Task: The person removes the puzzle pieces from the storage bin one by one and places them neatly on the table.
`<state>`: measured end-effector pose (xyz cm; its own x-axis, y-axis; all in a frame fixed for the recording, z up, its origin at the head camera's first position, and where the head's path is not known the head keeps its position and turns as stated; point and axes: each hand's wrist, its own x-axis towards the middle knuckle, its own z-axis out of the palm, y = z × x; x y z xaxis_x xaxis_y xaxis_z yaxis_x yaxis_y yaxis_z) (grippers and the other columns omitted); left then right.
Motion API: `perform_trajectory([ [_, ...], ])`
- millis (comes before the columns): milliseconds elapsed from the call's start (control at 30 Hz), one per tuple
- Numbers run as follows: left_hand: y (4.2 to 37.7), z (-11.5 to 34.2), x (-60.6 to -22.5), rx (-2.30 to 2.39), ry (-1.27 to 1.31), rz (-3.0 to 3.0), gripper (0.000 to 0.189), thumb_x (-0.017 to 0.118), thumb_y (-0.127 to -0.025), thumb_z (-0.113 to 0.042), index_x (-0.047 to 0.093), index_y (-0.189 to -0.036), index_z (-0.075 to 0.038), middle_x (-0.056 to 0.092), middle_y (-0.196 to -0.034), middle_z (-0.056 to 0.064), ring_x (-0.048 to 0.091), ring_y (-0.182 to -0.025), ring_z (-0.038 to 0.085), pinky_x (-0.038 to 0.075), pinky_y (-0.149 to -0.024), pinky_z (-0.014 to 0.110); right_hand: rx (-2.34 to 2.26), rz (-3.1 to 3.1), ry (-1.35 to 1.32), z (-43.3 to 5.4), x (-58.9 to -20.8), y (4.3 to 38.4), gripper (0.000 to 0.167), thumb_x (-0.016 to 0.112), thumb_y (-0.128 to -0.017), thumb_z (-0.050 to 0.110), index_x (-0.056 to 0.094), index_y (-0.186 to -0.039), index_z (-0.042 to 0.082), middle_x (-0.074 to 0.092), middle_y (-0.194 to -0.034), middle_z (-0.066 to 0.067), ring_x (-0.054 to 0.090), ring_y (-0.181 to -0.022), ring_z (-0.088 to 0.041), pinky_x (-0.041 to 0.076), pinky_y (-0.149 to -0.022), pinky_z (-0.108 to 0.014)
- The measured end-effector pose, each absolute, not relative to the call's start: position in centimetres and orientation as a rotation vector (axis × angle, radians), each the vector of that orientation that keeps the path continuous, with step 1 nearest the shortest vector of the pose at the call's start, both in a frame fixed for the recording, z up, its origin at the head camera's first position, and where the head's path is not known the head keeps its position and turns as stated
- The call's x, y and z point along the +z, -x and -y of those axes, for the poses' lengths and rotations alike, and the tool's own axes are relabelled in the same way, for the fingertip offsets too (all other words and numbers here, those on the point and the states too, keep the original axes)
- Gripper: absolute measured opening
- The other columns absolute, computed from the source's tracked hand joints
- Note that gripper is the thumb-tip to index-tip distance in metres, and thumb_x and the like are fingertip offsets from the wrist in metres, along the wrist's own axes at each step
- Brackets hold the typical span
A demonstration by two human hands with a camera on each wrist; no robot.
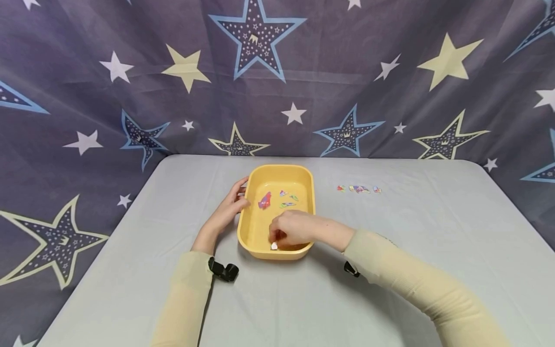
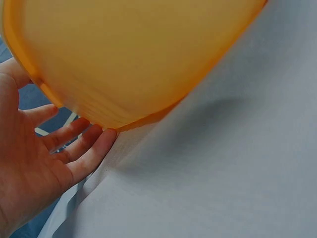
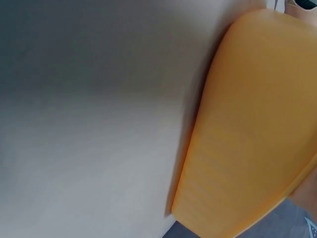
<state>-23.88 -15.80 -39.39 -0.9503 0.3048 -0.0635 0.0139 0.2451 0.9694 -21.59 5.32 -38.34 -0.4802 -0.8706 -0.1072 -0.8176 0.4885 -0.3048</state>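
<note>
A yellow plastic tub stands on the table, seen from outside in both wrist views. My left hand rests against its left wall, fingers fairly straight and touching the outside; in the left wrist view the fingertips meet the tub's lower edge. My right hand reaches down into the near right part of the tub, fingers bent, pinching a small whitish piece. Other flat printed pieces lie on the tub floor: a larger red-purple piece and several little ones, such as a green-purple piece.
Right of the tub, a row of small printed pieces lies on the grey-white tabletop: a red-green piece, a longer multicoloured piece and a bluish piece. A dark star-patterned cloth hangs behind the table and at its left.
</note>
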Motion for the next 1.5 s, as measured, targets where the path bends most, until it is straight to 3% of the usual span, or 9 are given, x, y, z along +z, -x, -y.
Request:
perform_trajectory([
  [200,24.3,15.9,-39.7,1.777,-0.309,-2.269,0.074,0.045,-0.079,-0.006,0.016,-0.146,-0.014,0.029,-0.136,0.023,0.039,-0.113,0.034,0.04,-0.079,0.027,-0.411,-2.464,1.455,-5.5,-38.0,21.7,0.011,0.066,-0.081,0.017,0.069,-0.091,0.016,0.064,-0.079,0.009,0.054,-0.072,-0.001,0.043,-0.069,-0.015],
  [433,25.7,16.4,-41.7,1.783,-0.301,-2.282,0.073,0.047,-0.078,-0.009,0.02,-0.145,-0.024,0.033,-0.134,0.017,0.041,-0.11,0.028,0.041,-0.08,0.029,-0.417,-2.48,1.57,-5.7,-37.5,21.6,0.014,0.064,-0.082,0.016,0.07,-0.094,0.014,0.064,-0.082,0.004,0.055,-0.072,-0.003,0.042,-0.069,-0.014],
  [700,25.5,16.4,-41.9,1.788,-0.382,-2.324,0.074,0.047,-0.076,-0.017,0.021,-0.145,-0.023,0.034,-0.129,0.017,0.043,-0.102,0.021,0.042,-0.078,0.03,-0.418,-2.545,1.586,-6.0,-37.3,21.5,0.012,0.063,-0.081,0.018,0.069,-0.091,0.017,0.06,-0.081,0.005,0.054,-0.071,-0.004,0.041,-0.069,-0.017],
  [1000,25.7,16.4,-41.6,1.771,-0.303,-2.29,0.073,0.048,-0.079,-0.009,0.02,-0.145,-0.025,0.033,-0.135,0.017,0.041,-0.11,0.029,0.041,-0.079,0.029,-0.463,-2.633,1.537,-7.1,-36.5,21.8,0.01,0.063,-0.081,0.019,0.068,-0.089,0.018,0.06,-0.079,0.007,0.055,-0.07,-0.005,0.042,-0.067,-0.019],
  [1200,24.8,16.1,-40.2,1.777,-0.315,-2.257,0.073,0.046,-0.08,-0.005,0.017,-0.146,-0.018,0.03,-0.137,0.023,0.039,-0.113,0.036,0.041,-0.077,0.028,-0.522,-2.657,1.559,-8.1,-36.0,22.0,0.015,0.062,-0.081,0.016,0.068,-0.095,0.015,0.063,-0.084,0.006,0.057,-0.075,-0.008,0.044,-0.07,-0.021],
  [1500,24.3,16.0,-40.1,1.76,-0.3,-2.276,0.074,0.046,-0.079,-0.007,0.017,-0.146,-0.017,0.029,-0.136,0.022,0.038,-0.113,0.035,0.04,-0.079,0.028,-0.628,-2.675,1.476,-10.1,-35.8,22.4,0.012,0.063,-0.082,0.016,0.068,-0.093,0.016,0.06,-0.087,0.005,0.057,-0.074,-0.008,0.045,-0.067,-0.02],
])
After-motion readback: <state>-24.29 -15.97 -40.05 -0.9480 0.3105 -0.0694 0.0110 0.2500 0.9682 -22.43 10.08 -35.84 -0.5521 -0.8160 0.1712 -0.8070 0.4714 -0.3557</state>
